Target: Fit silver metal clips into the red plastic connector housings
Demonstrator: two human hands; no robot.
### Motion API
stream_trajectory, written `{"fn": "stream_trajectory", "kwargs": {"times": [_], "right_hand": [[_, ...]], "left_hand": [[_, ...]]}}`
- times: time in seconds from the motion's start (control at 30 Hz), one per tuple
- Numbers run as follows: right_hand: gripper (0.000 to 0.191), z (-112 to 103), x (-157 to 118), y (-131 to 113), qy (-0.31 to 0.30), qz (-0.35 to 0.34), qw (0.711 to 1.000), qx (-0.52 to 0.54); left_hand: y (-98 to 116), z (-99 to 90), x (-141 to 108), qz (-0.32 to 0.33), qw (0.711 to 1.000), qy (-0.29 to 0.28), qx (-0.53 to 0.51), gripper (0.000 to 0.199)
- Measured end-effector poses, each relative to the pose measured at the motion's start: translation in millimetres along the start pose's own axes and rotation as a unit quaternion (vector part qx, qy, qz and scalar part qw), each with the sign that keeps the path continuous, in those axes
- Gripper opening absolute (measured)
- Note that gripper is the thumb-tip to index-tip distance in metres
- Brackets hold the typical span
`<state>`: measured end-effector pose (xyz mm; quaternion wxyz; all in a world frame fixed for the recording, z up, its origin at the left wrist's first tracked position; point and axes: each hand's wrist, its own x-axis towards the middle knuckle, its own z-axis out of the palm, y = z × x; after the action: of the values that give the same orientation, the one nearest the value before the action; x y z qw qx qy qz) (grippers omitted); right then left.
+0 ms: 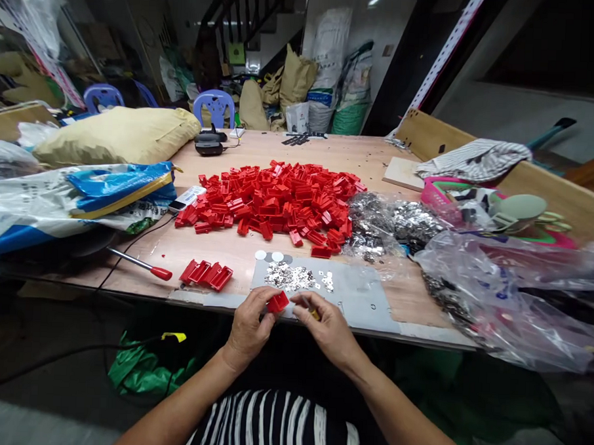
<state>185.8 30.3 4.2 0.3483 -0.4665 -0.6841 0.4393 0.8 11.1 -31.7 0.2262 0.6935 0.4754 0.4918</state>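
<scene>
Near the table's front edge, my left hand [250, 323] grips a red plastic part [278, 302] between thumb and fingers, its hollow side showing. Just right of it, my right hand [328, 325] is closed on a small yellow-handled tool [315, 313], whose far end is too small to make out. Small silver metal pieces [289, 275] lie on a grey mat [367, 294] beyond my hands. A short row of red parts [206, 274] sits to the left, and a large heap of red parts [283, 199] covers the table's middle.
Plastic bags of metal pieces [418, 221] lie right of the heap, beside a pink basket [431, 192]. A lever with a red grip [161, 273] juts in at the left. Large sacks [118, 136], a phone-like device [187, 198] and a black device [210, 142] rest on the table [251, 145].
</scene>
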Motion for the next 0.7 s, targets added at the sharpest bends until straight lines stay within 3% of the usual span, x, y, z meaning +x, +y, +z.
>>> {"fn": "stream_trajectory", "kwargs": {"times": [0.1, 0.2, 0.3, 0.43, 0.53, 0.7], "right_hand": [[0.018, -31, -1, 15, 0.074, 0.028, 0.990, -0.118], [0.015, -51, -2, 28, 0.089, 0.040, 0.964, -0.248], [0.015, -53, -2, 35, 0.063, 0.026, 0.949, -0.307], [0.016, -42, 3, 36, 0.043, -0.008, 0.939, -0.342], [0.015, -37, 11, 37, 0.023, -0.029, 0.932, -0.360], [0.010, -39, 17, 34, 0.020, -0.046, 0.932, -0.358]], "left_hand": [[7, -1.5, -1, -0.123, 0.985, -0.009, -0.122, 0.028], [14, 0.7, 0, -0.243, 0.924, -0.011, -0.297, 0.032], [20, 3.0, 3, -0.307, 0.861, 0.008, -0.405, 0.035], [25, 2.8, 6, -0.344, 0.818, 0.020, -0.460, 0.038], [24, 2.1, 5, -0.344, 0.824, 0.021, -0.450, 0.038], [18, 3.4, 2, -0.283, 0.883, 0.015, -0.375, 0.037]]}}
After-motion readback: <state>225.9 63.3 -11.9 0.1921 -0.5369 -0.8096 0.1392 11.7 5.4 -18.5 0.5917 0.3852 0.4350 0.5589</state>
